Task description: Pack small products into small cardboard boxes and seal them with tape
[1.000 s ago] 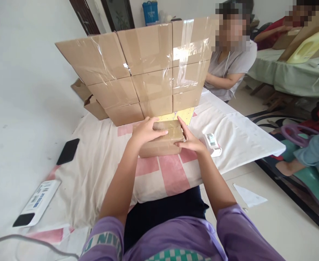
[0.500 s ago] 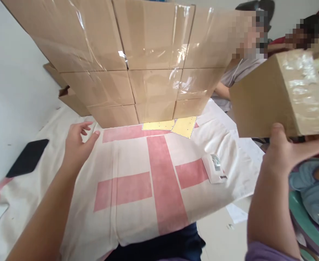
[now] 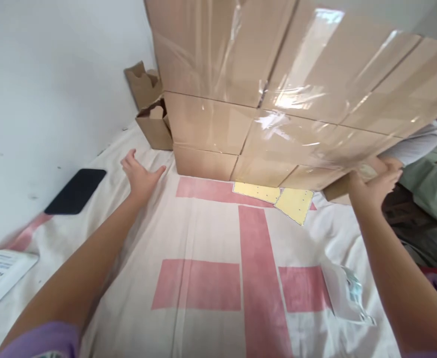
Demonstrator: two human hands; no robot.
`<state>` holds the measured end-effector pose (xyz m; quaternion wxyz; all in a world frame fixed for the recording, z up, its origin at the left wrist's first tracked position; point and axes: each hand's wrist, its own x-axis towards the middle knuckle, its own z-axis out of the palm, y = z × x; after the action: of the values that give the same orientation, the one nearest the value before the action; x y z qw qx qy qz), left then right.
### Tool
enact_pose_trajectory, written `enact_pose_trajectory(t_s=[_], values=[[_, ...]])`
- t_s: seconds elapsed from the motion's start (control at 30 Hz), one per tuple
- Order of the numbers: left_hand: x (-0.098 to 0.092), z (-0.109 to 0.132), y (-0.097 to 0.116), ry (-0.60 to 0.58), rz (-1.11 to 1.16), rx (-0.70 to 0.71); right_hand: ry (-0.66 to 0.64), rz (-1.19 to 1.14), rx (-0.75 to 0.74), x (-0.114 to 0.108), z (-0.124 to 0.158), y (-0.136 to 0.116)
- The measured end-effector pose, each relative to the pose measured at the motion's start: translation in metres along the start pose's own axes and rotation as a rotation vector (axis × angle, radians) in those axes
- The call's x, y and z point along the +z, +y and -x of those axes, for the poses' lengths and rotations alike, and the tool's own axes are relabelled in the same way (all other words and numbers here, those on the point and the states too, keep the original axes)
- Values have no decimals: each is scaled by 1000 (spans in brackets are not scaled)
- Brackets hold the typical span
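Note:
A wall of stacked cardboard boxes (image 3: 211, 124), sealed with shiny clear tape, stands on the pink-and-white cloth (image 3: 203, 228). To the left of its lower corner, my left hand (image 3: 139, 174) is held with fingers spread, empty and apart from the boxes. My right hand (image 3: 377, 189) grips a single cardboard box (image 3: 335, 190) at the right end of the stack. Most of that box is hidden behind the stack and my hand. Two yellow pieces of paper (image 3: 295, 201) stick out from under the stack's front edge.
Open cardboard boxes (image 3: 154, 130) sit behind the stack's left side, near the white wall (image 3: 54, 74). A black phone-like slab (image 3: 76, 191) and a white labelled packet (image 3: 4, 276) lie at left. Near my right forearm is a clear-and-white packet (image 3: 347, 293). Another person's grey sleeve (image 3: 423, 144) shows at right.
The view has swung right. My right hand has brought the cardboard box from out at the right down to the stack's right end. My left hand stays empty beside the stack.

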<state>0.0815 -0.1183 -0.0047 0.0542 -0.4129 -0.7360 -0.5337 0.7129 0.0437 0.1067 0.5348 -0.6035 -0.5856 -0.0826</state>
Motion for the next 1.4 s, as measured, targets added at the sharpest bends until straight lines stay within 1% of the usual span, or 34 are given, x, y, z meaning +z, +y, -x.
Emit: enact_pose_trajectory(t_s=[0.03, 0.07, 0.13, 0.17, 0.2, 0.27, 0.3, 0.37, 0.47, 0.53, 0.6, 0.67, 0.73, 0.77, 0.83, 0.9, 0.93, 1.0, 1.07, 1.1, 1.13, 1.27, 1.33, 1.4], values=[[6, -13, 2, 0, 8, -7, -18, -26, -167, 4, 15, -34], [15, -26, 6, 7, 27, -27, -52, -93, -283, 10, 34, -70], [37, -52, 18, 58, 87, -138, -202, -245, -423, 27, 76, -148], [49, -63, 24, 28, 101, -203, -299, -315, -485, 37, 98, -186], [62, -73, 31, 30, 97, -284, -376, -395, -526, 48, 120, -221], [84, -88, 39, 13, 58, -411, -559, -509, -590, 72, 159, -282], [92, -93, 39, 11, 30, -451, -651, -552, -622, 85, 176, -306], [101, -98, 34, 8, -19, -461, -805, -571, -662, 113, 204, -344], [99, -99, 18, 65, -78, -429, -948, -510, -715, 165, 232, -385], [92, -100, 8, 107, -113, -454, -1020, -453, -706, 208, 242, -407], [86, -103, 2, 122, -124, -481, -1040, -384, -619, 252, 244, -429], [81, -106, -1, 131, -106, -495, -958, -316, -461, 293, 240, -448], [78, -109, -3, 144, -80, -504, -825, -275, -295, 325, 232, -464], [77, -110, -3, 146, -70, -504, -772, -239, -223, 337, 227, -471], [76, -111, -3, 144, -69, -505, -720, -103, -119, 353, 218, -481], [75, -112, -3, 149, -82, -516, -711, 123, -55, 362, 211, -490], [75, -112, -3, 156, -87, -522, -718, 244, -59, 364, 209, -494], [74, -114, -4, 175, -81, -528, -736, 422, -139, 367, 205, -499], [73, -117, -6, 182, -58, -519, -729, 496, -258, 367, 201, -502], [73, -117, -8, 183, -48, -510, -716, 497, -292, 367, 200, -503], [73, -118, -9, 184, -41, -500, -701, 487, -293, 367, 198, -502], [78, -118, -13, 195, -20, -456, -693, 437, -226, 361, 198, -502], [79, -118, -13, 196, 9, -441, -684, 387, -284, 356, 204, -504], [78, -120, -13, 223, 32, -440, -674, 286, -353, 349, 211, -509]])
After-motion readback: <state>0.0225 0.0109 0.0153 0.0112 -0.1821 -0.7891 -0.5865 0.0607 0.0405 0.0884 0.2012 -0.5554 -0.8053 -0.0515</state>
